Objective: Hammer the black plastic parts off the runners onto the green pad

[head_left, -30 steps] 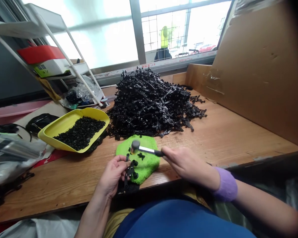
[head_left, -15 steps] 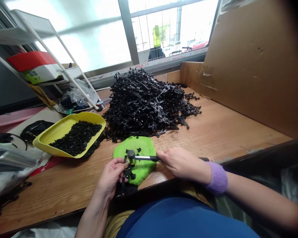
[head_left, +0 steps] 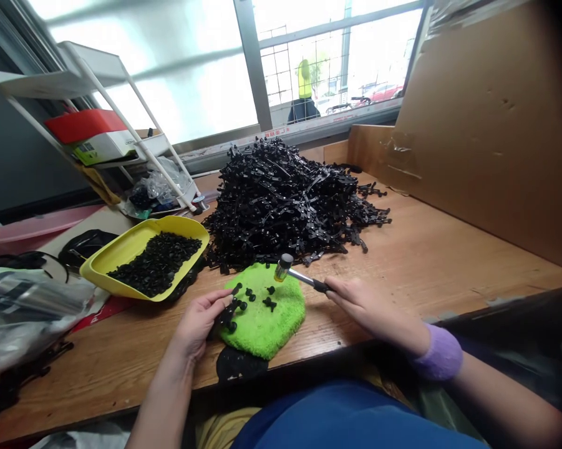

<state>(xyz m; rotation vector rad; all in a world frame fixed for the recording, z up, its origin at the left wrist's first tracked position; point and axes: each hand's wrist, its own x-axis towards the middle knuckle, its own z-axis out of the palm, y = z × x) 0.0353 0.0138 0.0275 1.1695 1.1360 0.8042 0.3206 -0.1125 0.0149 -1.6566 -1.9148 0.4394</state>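
Observation:
My right hand (head_left: 362, 304) is closed round the handle of a small hammer (head_left: 295, 273), its head raised over the far edge of a green cloth pad (head_left: 266, 312). My left hand (head_left: 200, 319) lies at the pad's left edge, fingers curled on a black plastic strip with studs (head_left: 231, 310). A few loose black studs (head_left: 267, 301) lie on the pad. A purple wristband (head_left: 438, 352) is on my right wrist.
A big heap of black plastic strips (head_left: 290, 199) lies behind the pad. A yellow tray (head_left: 126, 246) of small black studs stands at the left. Cardboard (head_left: 496, 125) walls the right side. A white rack (head_left: 98, 118) and bags (head_left: 23, 305) crowd the left.
The hammer head came down onto the strip on the pad, then lifted up and to the right. My left hand shifted slightly left with the strip.

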